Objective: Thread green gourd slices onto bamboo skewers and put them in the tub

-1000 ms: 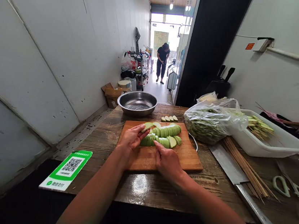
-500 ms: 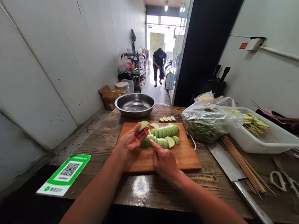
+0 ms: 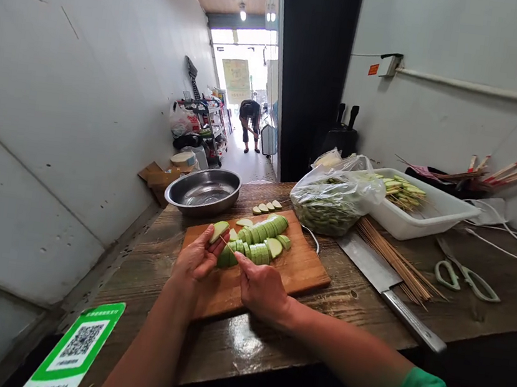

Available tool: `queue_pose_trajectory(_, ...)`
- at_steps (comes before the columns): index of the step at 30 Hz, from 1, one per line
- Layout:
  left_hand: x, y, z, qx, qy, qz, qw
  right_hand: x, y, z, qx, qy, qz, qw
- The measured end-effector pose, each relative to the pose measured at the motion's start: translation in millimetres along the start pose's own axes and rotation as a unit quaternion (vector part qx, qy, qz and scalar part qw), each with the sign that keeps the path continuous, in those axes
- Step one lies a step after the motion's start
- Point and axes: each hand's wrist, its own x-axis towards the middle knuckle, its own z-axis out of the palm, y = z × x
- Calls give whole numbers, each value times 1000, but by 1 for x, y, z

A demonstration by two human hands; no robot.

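The person's left grip (image 3: 198, 258) pinches a pale green slice (image 3: 218, 231) above the left part of the cutting board (image 3: 299, 266). The right grip (image 3: 263, 289) is closed on a thin skewer (image 3: 228, 246), also above the board, pointed toward the slice; whether its tip has entered the flesh cannot be told. The slice looks light and fairly firm, but would probably split if pierced close to an edge, and its cut faces may be slippery. Its rind edge seems the surest hold, fingertips clear of the skewer's line. The skewer looks stiff yet slender, likely to snap under sideways force. More slices (image 3: 258, 254) rest on the board; spare skewers (image 3: 394, 259) lie to its right on the surface (image 3: 340, 298).
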Motion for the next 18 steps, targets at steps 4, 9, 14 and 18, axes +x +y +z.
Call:
queue_pose_trajectory(4,-2,-1,2,38,-3,36,999,1,0,-3,31,-19,-2,999)
queue_pose_trajectory(9,-3,0,2,62,-18,50,997,2,0,-8,44,-30,-2,999)
queue_pose_trajectory(14,-2,-9,2,92,-52,43,993,5,2,-10,57,-30,15,998)
queue_pose_trajectory(18,-3,-15,2,100,-61,43,992,7,3,-10,58,-28,35,997)
